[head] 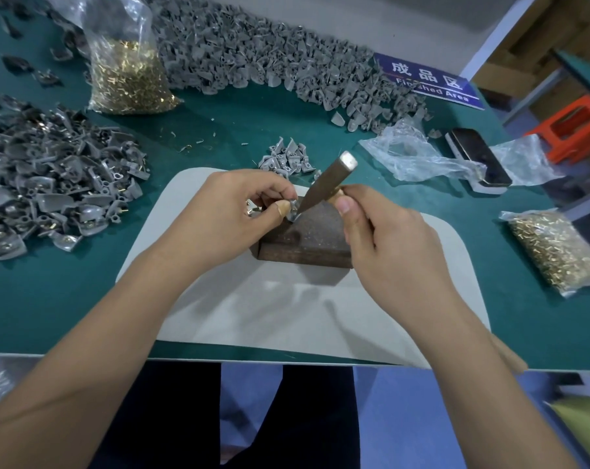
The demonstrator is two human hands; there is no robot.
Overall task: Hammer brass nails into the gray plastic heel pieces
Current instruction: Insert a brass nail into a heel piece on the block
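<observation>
Nearest me, my left hand point(234, 206) pinches one gray heel piece point(292, 211) against the far left corner of a dark wooden block point(315, 236), fingers curled tight around it. My right hand point(385, 238) is wrapped around the handle of a small hammer point(324, 184), whose head slants down onto that piece. I cannot make out a nail under the head. The block sits on one pale mat point(286, 306) on the green table point(66, 299). Beyond it lies a small cluster of heel pieces point(288, 159), too jumbled to count. I count two bags of brass nails: one at right point(561, 252), one far left point(131, 69). One phone point(478, 159) lies at right, and one blue sign point(429, 81) behind it.
</observation>
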